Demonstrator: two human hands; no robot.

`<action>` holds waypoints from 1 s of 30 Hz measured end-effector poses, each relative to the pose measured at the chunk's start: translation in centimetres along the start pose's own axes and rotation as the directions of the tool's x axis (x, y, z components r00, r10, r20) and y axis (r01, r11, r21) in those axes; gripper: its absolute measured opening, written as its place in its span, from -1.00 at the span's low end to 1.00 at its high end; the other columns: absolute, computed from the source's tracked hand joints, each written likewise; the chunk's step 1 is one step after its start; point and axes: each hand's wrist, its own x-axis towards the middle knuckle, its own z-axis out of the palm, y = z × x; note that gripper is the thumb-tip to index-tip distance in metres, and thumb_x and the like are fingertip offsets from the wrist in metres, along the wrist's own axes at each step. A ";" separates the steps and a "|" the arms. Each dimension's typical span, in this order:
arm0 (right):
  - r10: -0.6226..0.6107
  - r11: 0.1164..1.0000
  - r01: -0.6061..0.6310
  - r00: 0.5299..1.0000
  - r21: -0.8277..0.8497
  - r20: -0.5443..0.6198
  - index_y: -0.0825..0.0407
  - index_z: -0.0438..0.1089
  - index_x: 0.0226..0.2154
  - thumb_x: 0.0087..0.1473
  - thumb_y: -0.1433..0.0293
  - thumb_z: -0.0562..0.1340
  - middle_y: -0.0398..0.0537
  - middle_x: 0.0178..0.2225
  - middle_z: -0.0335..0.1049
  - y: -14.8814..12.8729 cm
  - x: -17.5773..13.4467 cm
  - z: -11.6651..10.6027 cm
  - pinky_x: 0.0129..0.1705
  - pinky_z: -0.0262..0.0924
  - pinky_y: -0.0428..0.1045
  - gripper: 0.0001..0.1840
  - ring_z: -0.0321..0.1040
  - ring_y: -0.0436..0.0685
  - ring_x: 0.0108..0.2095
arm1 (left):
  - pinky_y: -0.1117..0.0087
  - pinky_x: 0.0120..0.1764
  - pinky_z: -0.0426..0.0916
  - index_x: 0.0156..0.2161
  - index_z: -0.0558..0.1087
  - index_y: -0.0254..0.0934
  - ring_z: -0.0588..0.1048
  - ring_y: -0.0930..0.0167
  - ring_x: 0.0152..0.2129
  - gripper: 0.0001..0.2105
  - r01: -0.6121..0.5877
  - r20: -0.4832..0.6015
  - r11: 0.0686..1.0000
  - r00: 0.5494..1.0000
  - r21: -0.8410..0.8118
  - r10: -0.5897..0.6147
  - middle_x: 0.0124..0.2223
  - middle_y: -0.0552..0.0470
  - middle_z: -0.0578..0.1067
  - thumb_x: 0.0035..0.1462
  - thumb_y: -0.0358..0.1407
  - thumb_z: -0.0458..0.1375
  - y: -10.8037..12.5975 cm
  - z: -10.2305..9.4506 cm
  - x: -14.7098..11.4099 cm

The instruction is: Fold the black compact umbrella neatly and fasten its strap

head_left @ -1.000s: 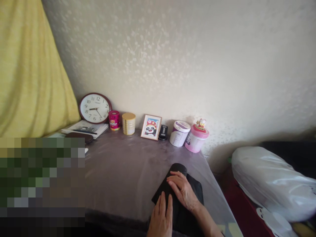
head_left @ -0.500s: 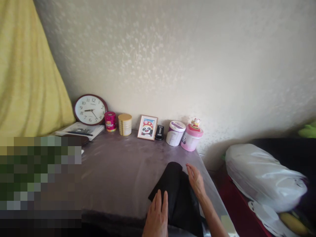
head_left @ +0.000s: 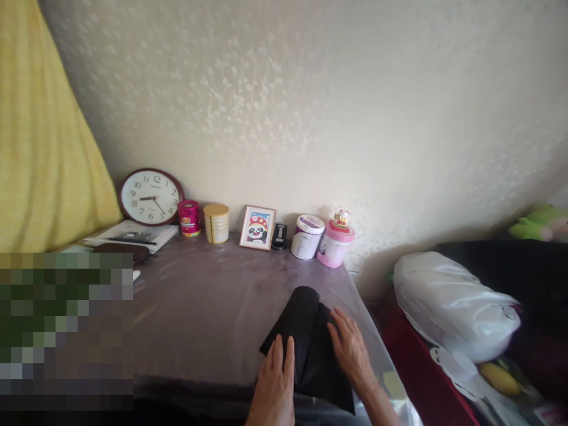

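Black sheet (head_left: 316,349), lying beneath the flat, ungripping fingers of the left hand (head_left: 274,378) and beside the loosely extended, unclenched fingers of the right hand (head_left: 351,349), appears light, limp and easily creased, best held by the rounded fold beyond the left fingertips.

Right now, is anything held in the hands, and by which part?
Nothing is clearly gripped. The left hand lies with extended fingers on the near left part of the folded black sheet; the right hand is at its right edge, any pinch unclear.
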 end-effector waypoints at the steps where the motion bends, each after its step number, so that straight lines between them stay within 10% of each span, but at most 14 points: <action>1: -0.062 0.997 0.060 0.997 0.041 0.041 0.04 0.29 -0.01 0.15 0.28 0.03 0.09 0.07 0.27 -1.3 -0.6 -0.5 0.07 0.14 0.19 -0.62 0.20 0.23 0.07 | 0.20 0.17 -0.01 0.23 -0.30 -0.35 -0.13 0.21 0.22 -0.19 -0.003 -0.018 1.000 1.000 -0.003 0.003 0.28 -0.25 -0.23 -0.17 -0.66 -0.12 0.0 0.2 0.1; 5: -0.191 0.977 0.170 0.967 0.130 0.171 -0.06 0.32 -0.03 0.11 0.33 0.08 0.00 0.05 0.30 -3.5 -3.8 -1.9 0.06 0.16 0.16 -0.65 0.22 0.22 0.06 | 0.20 0.16 0.02 0.23 -0.26 -0.35 -0.10 0.20 0.21 -0.21 -0.011 -0.069 1.000 0.998 -0.022 0.010 0.28 -0.26 -0.19 -0.16 -0.66 -0.12 -0.1 0.9 0.2; 10: 0.220 0.965 -0.231 0.970 0.124 0.100 -0.06 0.42 -0.24 0.05 0.25 0.06 0.03 -0.15 0.45 0.7 -5.2 -3.1 -0.11 0.27 0.16 -0.71 0.39 0.26 -0.15 | 0.22 0.15 0.05 0.23 -0.26 -0.29 -0.06 0.23 0.21 -0.23 0.019 -0.119 0.998 0.993 -0.054 -0.025 0.29 -0.22 -0.15 -0.13 -0.70 -0.20 0.0 1.1 -0.2; 18: 0.614 0.506 -0.729 0.679 0.461 0.402 0.06 0.39 -0.26 -0.12 0.07 0.12 -0.04 -0.48 0.47 1.5 -1.9 -3.1 -0.57 0.25 -0.04 -0.53 0.43 0.16 -0.47 | 0.31 0.17 -0.01 0.23 -0.30 -0.35 -0.10 0.28 0.22 -0.25 0.010 -0.082 0.999 0.997 -0.031 -0.012 0.29 -0.25 -0.19 -0.10 -0.71 -0.21 0.2 0.2 -0.8; 24: 0.629 0.456 -0.771 0.632 0.443 0.452 0.07 0.41 -0.27 -0.17 -0.01 0.15 -0.10 -0.52 0.45 -0.1 -0.4 -3.4 -0.61 0.19 -0.05 -0.46 0.39 0.13 -0.53 | 0.26 0.17 0.02 0.23 -0.28 -0.32 -0.09 0.27 0.22 -0.25 0.017 -0.099 0.999 0.995 -0.051 -0.022 0.29 -0.22 -0.17 -0.11 -0.70 -0.21 0.2 0.5 -0.7; 30: 0.503 0.434 -0.695 0.715 0.573 0.486 0.06 0.40 -0.42 -0.15 0.00 0.17 -0.12 -0.56 0.42 -0.9 0.6 -3.1 -0.50 0.24 -0.03 -0.55 0.39 0.15 -0.49 | 0.25 0.17 0.01 0.24 -0.28 -0.34 -0.09 0.25 0.22 -0.22 0.005 -0.092 0.999 0.996 -0.036 -0.009 0.29 -0.25 -0.18 -0.14 -0.68 -0.16 0.1 0.7 -0.5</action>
